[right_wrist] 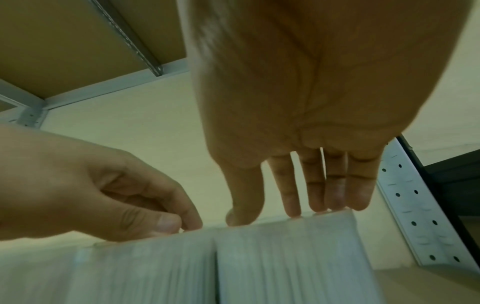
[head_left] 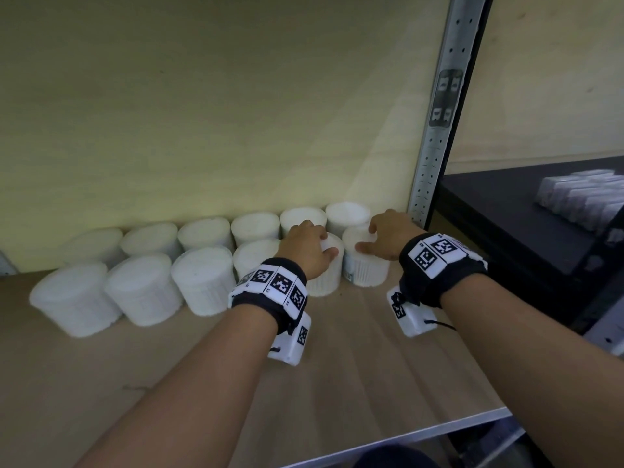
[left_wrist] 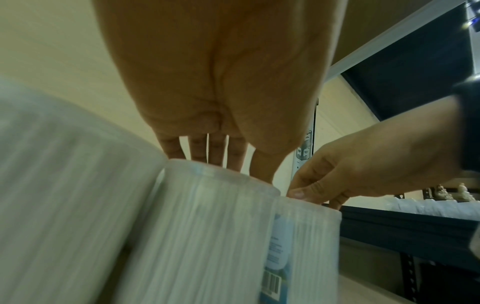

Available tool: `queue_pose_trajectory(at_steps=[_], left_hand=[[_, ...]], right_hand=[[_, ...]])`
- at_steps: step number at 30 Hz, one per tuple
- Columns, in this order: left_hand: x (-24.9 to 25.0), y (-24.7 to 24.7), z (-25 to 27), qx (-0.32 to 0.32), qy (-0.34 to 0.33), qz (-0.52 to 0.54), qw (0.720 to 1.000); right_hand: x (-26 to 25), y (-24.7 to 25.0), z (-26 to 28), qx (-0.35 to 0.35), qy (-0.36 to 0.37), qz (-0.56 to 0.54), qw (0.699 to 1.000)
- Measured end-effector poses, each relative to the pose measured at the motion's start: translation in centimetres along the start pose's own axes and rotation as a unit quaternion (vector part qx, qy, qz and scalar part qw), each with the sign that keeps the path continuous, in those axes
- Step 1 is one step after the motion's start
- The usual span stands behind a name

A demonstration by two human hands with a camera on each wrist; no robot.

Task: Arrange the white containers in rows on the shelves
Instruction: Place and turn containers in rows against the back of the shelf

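Two rows of white ribbed containers stand at the back of the wooden shelf [head_left: 337, 373]. My left hand [head_left: 310, 244] grips from above the lid of the front-row container [head_left: 326, 276], thumb on its right side. My right hand [head_left: 388, 238] grips the top of the neighbouring labelled container [head_left: 366, 270], the last one on the right. The two containers touch side by side. In the left wrist view the left hand's fingers [left_wrist: 221, 152] reach over the container [left_wrist: 207, 226]. In the right wrist view the right hand's fingertips [right_wrist: 314, 197] sit on the container's [right_wrist: 285, 257] rim.
A perforated metal upright [head_left: 435, 130] stands just right of the right hand. Beyond it a black table [head_left: 506, 231] carries more white containers [head_left: 580, 197]. The shelf's front edge [head_left: 405, 437] is near my body. An upper shelf [right_wrist: 64, 41] hangs overhead.
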State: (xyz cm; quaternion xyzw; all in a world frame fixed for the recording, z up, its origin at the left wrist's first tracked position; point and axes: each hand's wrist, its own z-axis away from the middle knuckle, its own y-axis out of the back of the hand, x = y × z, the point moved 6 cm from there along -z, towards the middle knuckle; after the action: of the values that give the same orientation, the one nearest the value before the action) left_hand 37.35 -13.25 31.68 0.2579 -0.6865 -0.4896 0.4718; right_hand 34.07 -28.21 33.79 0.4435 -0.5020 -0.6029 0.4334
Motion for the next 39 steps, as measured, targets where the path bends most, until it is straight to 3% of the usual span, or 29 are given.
queue_pose_trajectory(at_steps=[12, 18, 23, 29, 36, 39], left_hand=[[0.0, 0.0, 0.0, 0.003, -0.002, 0.004, 1.000], [-0.1, -0.1, -0.1, 0.008, -0.002, 0.009, 1.000], [-0.1, -0.1, 0.0, 0.010, -0.002, 0.010, 1.000], [-0.1, -0.2, -0.1, 0.009, -0.002, 0.011, 1.000], [0.0, -0.2, 0.0, 0.009, 0.001, 0.004, 1.000], [0.0, -0.2, 0.1, 0.011, 0.002, 0.009, 1.000]], right_hand=[[-0.3, 0.3, 0.1, -0.043, 0.050, -0.057, 0.996], [0.0, 0.4, 0.0, 0.023, 0.007, -0.052, 0.998], [0.1, -0.5, -0.2, -0.011, -0.019, -0.017, 1.000], [0.0, -0.3, 0.1, -0.018, -0.005, -0.015, 1.000], [-0.4, 0.3, 0.7, -0.039, 0.060, -0.066, 0.995], [-0.2, 0.3, 0.4, -0.009, 0.052, -0.078, 0.996]])
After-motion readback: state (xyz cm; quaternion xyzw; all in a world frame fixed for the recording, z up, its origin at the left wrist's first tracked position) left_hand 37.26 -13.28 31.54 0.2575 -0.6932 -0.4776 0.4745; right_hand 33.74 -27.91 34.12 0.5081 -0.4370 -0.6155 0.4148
